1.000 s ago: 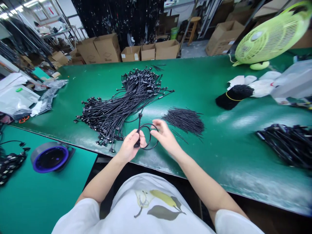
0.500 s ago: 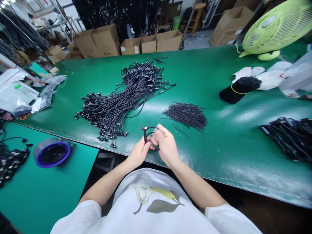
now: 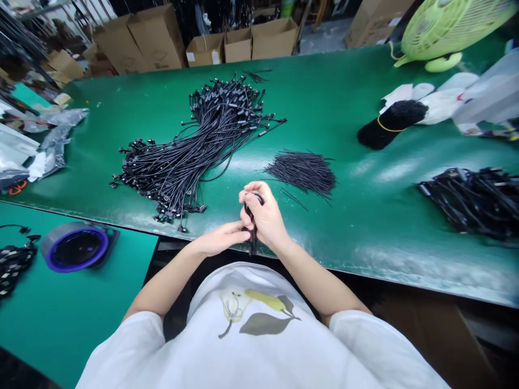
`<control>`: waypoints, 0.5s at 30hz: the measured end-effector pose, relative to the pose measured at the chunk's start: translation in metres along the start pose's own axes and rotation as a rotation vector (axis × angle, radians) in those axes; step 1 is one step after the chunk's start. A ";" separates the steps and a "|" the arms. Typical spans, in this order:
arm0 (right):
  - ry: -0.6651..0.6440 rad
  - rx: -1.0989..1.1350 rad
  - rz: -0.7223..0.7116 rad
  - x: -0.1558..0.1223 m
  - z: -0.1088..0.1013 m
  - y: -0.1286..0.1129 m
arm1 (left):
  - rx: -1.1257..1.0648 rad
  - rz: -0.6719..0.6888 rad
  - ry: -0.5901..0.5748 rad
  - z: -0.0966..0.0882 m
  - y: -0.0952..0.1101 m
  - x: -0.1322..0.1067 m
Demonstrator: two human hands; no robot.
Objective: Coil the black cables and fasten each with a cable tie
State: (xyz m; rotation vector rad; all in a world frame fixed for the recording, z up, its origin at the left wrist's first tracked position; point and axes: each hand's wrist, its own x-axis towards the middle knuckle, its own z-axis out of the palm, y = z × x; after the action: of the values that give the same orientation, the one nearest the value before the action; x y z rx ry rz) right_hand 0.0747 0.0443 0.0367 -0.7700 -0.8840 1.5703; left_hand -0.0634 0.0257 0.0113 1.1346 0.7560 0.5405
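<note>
While right hand grips black cable, left hand touching

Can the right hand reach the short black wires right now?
Probably yes: the right hand sits just short of the pile, only loose strands between, though it grips a black cable.

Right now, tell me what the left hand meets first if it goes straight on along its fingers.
The black cable gripped in the right hand: the fingertips of the left hand seem to touch it, though depth is hard to judge here.
</note>
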 end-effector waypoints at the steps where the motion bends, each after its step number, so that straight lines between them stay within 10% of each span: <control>1: -0.012 -0.009 -0.006 -0.001 0.000 -0.001 | -0.049 -0.024 0.010 0.001 0.000 0.001; 15: -0.003 -0.093 0.019 0.000 -0.012 0.005 | 0.397 -0.058 0.078 0.015 -0.002 0.008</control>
State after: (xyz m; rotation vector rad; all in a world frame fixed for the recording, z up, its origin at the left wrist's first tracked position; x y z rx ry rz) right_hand 0.0827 0.0458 0.0261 -0.8445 -0.9595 1.5556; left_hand -0.0467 0.0218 0.0107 1.4587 0.9890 0.3958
